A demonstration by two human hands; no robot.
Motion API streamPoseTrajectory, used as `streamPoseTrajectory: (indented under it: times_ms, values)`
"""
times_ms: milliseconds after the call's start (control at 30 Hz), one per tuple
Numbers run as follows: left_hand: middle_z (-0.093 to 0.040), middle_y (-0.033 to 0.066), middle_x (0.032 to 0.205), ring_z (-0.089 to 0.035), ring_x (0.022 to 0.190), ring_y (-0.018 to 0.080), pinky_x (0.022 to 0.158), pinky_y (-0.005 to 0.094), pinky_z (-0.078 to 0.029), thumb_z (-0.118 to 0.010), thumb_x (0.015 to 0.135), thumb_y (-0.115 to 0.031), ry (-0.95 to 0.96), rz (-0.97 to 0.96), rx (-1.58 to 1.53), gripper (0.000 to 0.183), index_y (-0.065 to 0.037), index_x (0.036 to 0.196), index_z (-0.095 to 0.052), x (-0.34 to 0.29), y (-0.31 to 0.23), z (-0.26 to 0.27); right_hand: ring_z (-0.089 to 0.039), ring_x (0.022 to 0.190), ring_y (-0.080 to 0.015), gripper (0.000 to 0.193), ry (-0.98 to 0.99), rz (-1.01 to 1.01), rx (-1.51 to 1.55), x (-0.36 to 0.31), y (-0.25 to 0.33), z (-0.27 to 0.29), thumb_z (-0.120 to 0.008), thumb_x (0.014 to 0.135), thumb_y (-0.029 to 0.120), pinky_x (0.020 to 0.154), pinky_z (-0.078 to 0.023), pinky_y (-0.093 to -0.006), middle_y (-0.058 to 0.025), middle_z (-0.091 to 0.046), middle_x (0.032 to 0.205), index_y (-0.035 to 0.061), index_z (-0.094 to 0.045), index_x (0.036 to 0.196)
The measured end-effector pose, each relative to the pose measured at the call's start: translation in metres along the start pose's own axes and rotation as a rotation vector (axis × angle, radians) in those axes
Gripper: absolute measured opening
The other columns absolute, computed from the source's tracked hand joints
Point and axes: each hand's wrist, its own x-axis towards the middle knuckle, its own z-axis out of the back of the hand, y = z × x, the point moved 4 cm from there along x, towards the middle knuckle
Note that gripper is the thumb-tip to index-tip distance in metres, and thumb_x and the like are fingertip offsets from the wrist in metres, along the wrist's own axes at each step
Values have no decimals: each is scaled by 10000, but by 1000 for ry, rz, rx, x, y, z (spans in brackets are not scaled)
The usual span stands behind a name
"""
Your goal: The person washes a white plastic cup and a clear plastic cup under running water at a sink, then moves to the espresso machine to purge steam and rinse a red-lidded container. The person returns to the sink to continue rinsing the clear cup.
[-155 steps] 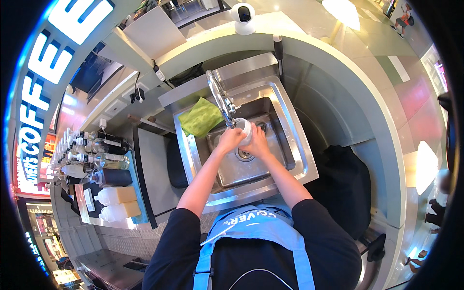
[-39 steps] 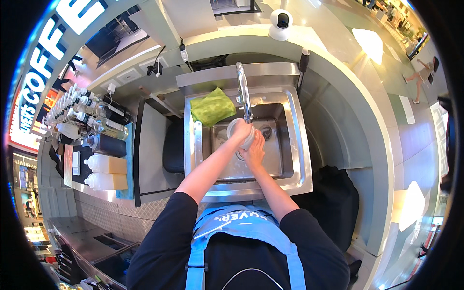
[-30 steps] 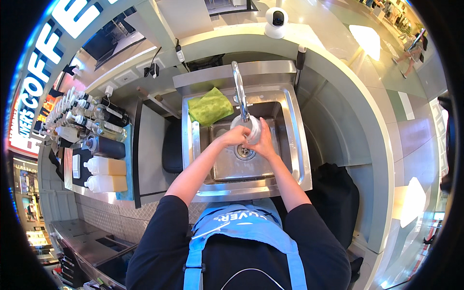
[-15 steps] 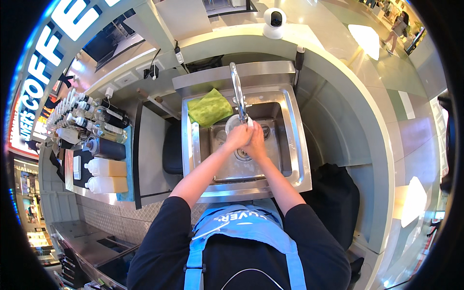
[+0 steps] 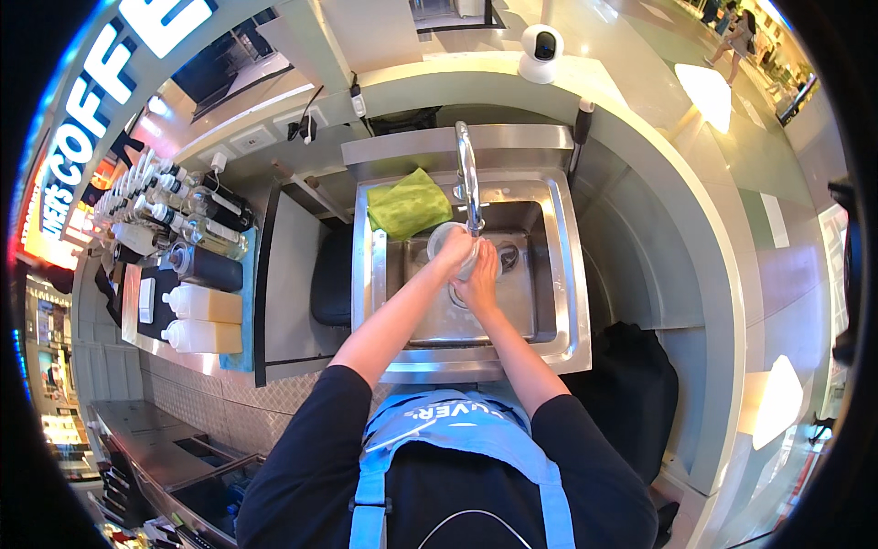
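Note:
Both my hands work close together beneath the tap [image 5: 469, 178], over the basin of a steel sink [image 5: 573, 265]. My left hand [image 5: 453, 249] is closed on a pale translucent cup [image 5: 438, 240], whose round rim shows beside its fingers. My right hand [image 5: 479, 279] presses against the same pale material from the other side, its fingers together and pointing away from me. The hands cover much of the cup, so its full shape is hidden. A green cloth [image 5: 409, 205] lies crumpled on the sink's back left ledge.
On the left counter stand several pump bottles [image 5: 215, 233] and two squeeze bottles [image 5: 206, 336] of pale yellow liquid. A white camera [image 5: 541, 53] sits on the curved counter wall [image 5: 631, 110] behind the sink. A black cover or bag [image 5: 631, 393] is at the right.
My hands have come slightly apart, with the right one lower, and more pale material shows between them. The whole view has shifted a little.

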Motion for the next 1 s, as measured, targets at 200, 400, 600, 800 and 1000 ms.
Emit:
streamPoseTrajectory:
  times_ms: [200,400,600,800,1000]
  values:
    - [-602,242,780,-590,785,371,686,441,-441,-476,837,-363,29,-205,463,403,19,775,-589,-4,-4,9,-273,1208,-386,1104,132,32,192,15,-15,19,-812,483,272,983,-262,-462,-236,-285,1292,-5,-152,1323]
    - [-612,200,781,-606,752,325,661,426,-440,-526,800,-247,148,-65,276,272,17,820,-593,22,11,-2,-319,1161,-364,1077,169,-6,62,10,-15,19,-796,479,221,943,-286,-462,-195,-330,1247,9,-163,1325]
    - [-614,219,776,-613,757,307,660,410,-451,-556,737,-256,149,-70,96,290,21,793,-619,19,4,-15,-319,1166,-364,1026,2,-75,-57,2,-12,21,-776,499,194,967,-269,-449,-200,-340,1242,-1,-176,1308]
    - [-621,234,806,-607,804,327,748,405,-458,-546,770,-414,574,-154,741,464,42,827,-611,16,1,-8,-317,1177,-368,976,52,-29,73,12,-18,25,-769,503,120,978,-289,-429,-191,-329,1262,28,-197,1289]
    - [-612,155,762,-583,619,278,665,355,-482,-507,832,-263,818,523,-1183,296,23,792,-573,47,37,-28,-287,1210,-369,1045,35,-17,131,11,2,8,-787,456,106,1006,-263,-426,-185,-328,1274,37,-184,1307]
